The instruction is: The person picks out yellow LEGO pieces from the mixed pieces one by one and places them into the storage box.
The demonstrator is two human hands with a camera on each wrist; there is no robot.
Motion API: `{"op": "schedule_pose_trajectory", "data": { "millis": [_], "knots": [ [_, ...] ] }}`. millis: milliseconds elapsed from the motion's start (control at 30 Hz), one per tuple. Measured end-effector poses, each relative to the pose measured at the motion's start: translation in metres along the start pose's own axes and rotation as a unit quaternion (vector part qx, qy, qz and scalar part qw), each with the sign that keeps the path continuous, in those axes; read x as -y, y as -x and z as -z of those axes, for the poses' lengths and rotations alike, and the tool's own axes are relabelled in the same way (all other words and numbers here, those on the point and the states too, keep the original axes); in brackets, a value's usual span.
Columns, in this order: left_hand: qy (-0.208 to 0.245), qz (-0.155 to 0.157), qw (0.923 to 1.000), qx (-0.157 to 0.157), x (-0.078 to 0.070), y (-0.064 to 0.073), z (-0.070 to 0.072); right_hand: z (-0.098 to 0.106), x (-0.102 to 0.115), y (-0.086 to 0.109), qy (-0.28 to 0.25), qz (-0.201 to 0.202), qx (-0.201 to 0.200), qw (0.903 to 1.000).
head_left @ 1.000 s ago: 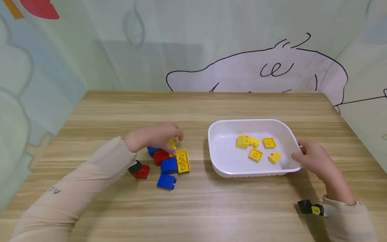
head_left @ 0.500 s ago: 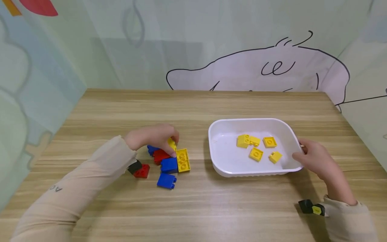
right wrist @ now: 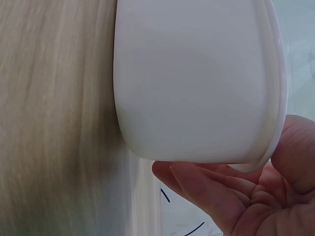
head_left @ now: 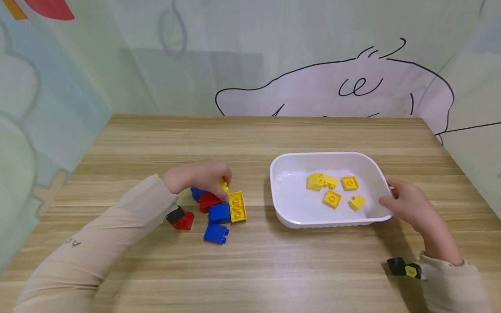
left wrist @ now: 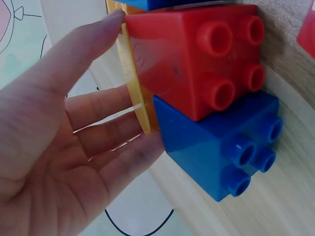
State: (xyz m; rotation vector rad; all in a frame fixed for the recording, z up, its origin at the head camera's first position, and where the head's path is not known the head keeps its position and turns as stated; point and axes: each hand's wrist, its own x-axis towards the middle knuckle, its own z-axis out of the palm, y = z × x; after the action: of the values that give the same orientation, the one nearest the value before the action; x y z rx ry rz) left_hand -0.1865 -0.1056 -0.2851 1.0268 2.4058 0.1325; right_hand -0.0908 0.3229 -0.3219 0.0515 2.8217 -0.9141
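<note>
My left hand [head_left: 199, 176] pinches a yellow toy brick [head_left: 223, 185] between thumb and fingers, and it stands partly hidden behind the hand. In the left wrist view, that hand's thumb and fingertips touch the brick's thin yellow edge beside a red brick [left wrist: 192, 59] and a blue brick [left wrist: 211, 142]. Close to it lie another yellow brick [head_left: 237, 206], underside showing, and a second blue brick [head_left: 219, 213]. My right hand [head_left: 409, 206] grips the right rim of a white plastic basin [head_left: 330, 225]. In the right wrist view its thumb is at the rim, fingers below.
Several yellow bricks [head_left: 332, 198] lie spread inside the basin. On the wooden table [head_left: 250, 269], a loose blue brick [head_left: 215, 234] and a red brick [head_left: 184, 221] lie nearer to me. A wall with cartoon drawings [head_left: 332, 87] stands behind the table's far edge.
My left hand's fingers, raised and spread a second ago, have come down and closed on the yellow brick. The right hand and basin stay in place.
</note>
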Motion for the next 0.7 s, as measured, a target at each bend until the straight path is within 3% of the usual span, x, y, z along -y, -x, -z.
{"op": "schedule_pose_trajectory", "data": {
  "millis": [400, 700],
  "knots": [
    [-0.011, -0.01, 0.9995, -0.03, -0.005, 0.001, 0.005, 0.0, 0.0, 0.0, 0.002, 0.002, -0.004, 1.0],
    [-0.035, -0.042, 0.9949, -0.084, -0.011, 0.002, 0.012, 0.0, -0.001, 0.0, 0.002, -0.001, -0.004, 1.0]
  ]
}}
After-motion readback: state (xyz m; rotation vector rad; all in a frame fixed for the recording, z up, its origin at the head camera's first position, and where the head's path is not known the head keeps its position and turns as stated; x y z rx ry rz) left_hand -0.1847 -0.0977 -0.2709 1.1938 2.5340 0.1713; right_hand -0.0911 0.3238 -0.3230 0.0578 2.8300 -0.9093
